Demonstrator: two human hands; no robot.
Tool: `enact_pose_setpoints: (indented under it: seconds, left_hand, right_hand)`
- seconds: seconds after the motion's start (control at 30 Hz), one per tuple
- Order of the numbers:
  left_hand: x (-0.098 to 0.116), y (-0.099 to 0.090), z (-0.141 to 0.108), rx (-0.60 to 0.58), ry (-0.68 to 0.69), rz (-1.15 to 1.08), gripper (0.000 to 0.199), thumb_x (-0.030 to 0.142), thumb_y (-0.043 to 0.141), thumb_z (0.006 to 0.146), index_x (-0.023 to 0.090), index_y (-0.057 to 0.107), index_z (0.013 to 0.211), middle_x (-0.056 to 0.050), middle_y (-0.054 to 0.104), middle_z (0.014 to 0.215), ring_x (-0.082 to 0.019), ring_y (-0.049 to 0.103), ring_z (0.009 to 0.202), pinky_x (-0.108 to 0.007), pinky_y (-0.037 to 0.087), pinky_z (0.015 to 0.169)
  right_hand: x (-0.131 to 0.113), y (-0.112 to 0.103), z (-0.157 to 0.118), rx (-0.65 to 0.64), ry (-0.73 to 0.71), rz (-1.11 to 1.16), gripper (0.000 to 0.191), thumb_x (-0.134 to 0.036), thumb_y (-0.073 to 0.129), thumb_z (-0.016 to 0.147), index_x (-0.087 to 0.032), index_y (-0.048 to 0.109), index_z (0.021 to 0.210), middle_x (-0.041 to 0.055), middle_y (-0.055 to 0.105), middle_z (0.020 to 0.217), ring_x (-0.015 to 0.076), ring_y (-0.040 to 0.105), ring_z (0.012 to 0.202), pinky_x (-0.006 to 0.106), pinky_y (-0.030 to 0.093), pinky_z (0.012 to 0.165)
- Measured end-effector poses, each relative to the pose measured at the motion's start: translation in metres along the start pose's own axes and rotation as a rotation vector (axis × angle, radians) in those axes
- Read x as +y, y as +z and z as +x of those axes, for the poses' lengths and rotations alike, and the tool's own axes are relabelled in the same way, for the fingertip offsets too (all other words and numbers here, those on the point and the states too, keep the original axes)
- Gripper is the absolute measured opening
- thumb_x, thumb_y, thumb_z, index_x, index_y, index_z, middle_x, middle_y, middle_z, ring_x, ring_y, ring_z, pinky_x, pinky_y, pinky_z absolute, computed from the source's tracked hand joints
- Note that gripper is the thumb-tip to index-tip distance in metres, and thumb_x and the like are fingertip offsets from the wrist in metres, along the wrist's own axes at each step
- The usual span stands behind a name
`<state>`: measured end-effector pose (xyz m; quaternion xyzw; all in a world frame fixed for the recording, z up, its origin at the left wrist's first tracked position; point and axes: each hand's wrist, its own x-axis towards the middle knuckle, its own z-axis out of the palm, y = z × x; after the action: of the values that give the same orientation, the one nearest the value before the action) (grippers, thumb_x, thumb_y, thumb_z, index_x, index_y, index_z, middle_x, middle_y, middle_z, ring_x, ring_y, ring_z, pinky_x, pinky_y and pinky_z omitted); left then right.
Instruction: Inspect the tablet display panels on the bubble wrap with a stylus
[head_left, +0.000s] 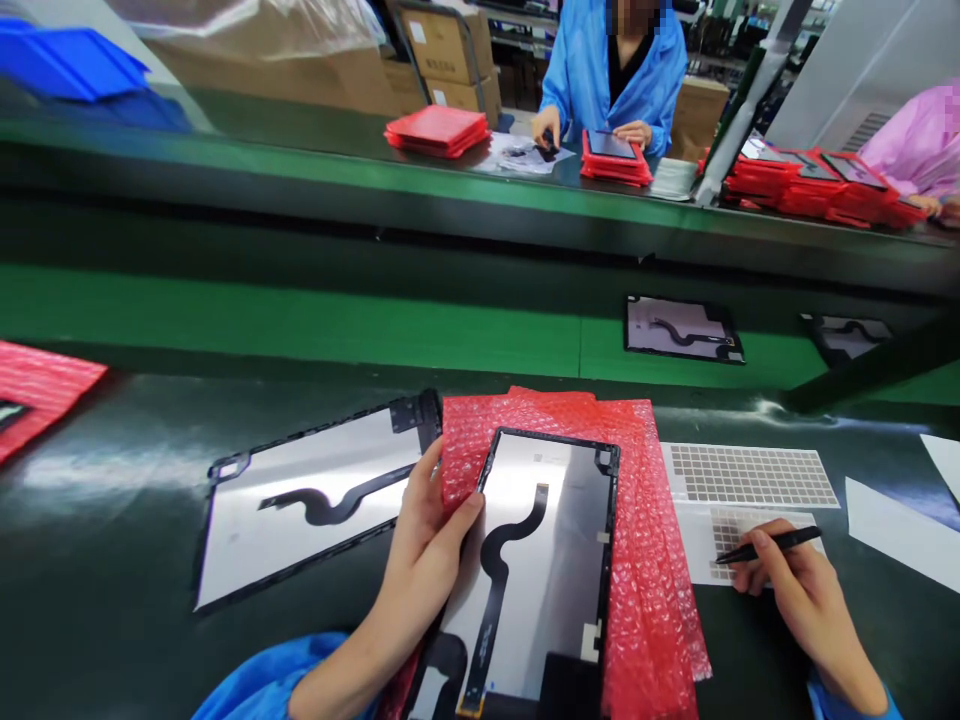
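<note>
My left hand grips the left edge of a tablet screen panel, its silver back facing up and a black curved ribbon cable lying across it. The panel rests on a stack of red bubble-wrap sheets. Closed round slim black tweezers, my right hand is over a white sheet of small grey stickers, with the tip at the stickers. Just above lies a second sticker sheet. Another screen panel lies tilted on the bench, left of my left hand.
Beyond the bench runs a green conveyor belt with two screen panels on its right part. White papers lie at right, and red bubble wrap at far left. Across the line, a person in blue handles parts beside red stacks.
</note>
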<state>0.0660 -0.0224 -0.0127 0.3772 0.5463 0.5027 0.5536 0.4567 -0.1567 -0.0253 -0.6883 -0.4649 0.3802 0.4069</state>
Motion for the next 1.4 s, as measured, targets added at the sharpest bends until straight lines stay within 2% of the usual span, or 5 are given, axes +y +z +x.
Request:
enact_pose_setpoints:
  seconds: [0.43, 0.63, 0.87, 1.07, 1.4]
  left_hand:
    - [-0.014, -0.034, -0.012, -0.201, 0.134, 0.096, 0.065, 0.041, 0.073, 0.102, 0.037, 0.043, 0.159, -0.007, 0.055, 0.159, -0.026, 0.057, 0.142, -0.039, 0.048, 0.118]
    - [-0.011, -0.045, -0.007, -0.276, 0.138, 0.254, 0.059, 0.038, 0.063, 0.104, 0.027, 0.042, 0.158, -0.006, 0.064, 0.116, -0.020, 0.066, 0.098, -0.035, 0.055, 0.086]
    - [0.006, -0.040, 0.003, -0.434, -0.046, 0.175, 0.021, 0.040, 0.056, 0.102, 0.020, 0.059, 0.096, 0.000, 0.059, 0.082, -0.016, 0.054, 0.073, -0.028, 0.042, 0.064]
    - [0.010, -0.041, 0.005, -0.462, -0.071, 0.108, 0.019, 0.038, 0.057, 0.098, 0.021, 0.052, 0.088, 0.002, 0.054, 0.078, -0.015, 0.049, 0.071, -0.027, 0.039, 0.062]
    - [0.016, -0.039, 0.005, -0.458, -0.114, 0.103, 0.025, 0.042, 0.059, 0.103, 0.021, 0.059, 0.091, 0.000, 0.059, 0.079, -0.016, 0.053, 0.069, -0.027, 0.038, 0.059]
  right_hand:
    - [-0.011, -0.010, 0.010, 0.110, 0.222, 0.165, 0.051, -0.068, 0.083, 0.090, -0.019, 0.071, 0.085, 0.0104, 0.075, 0.065, 0.0228, 0.069, 0.049, 0.030, 0.057, 0.051]
    - [-0.046, -0.006, 0.017, 0.161, 0.163, 0.166, 0.048, -0.066, 0.082, 0.089, -0.019, 0.072, 0.084, 0.0074, 0.072, 0.060, 0.0209, 0.066, 0.047, 0.029, 0.058, 0.051]
    - [-0.139, 0.091, 0.039, 0.026, -0.037, 0.217, 0.035, -0.055, 0.082, 0.095, -0.022, 0.075, 0.085, 0.0092, 0.076, 0.063, 0.0253, 0.073, 0.049, 0.032, 0.063, 0.051]
    - [-0.172, 0.184, 0.055, -0.159, -0.088, 0.129, 0.036, -0.054, 0.077, 0.101, -0.024, 0.071, 0.083, 0.0099, 0.080, 0.069, 0.0296, 0.080, 0.057, 0.035, 0.069, 0.054]
    - [-0.142, 0.198, 0.057, -0.218, -0.033, 0.122, 0.024, -0.047, 0.077, 0.103, -0.026, 0.075, 0.090, 0.0078, 0.083, 0.079, 0.0298, 0.083, 0.067, 0.037, 0.071, 0.063]
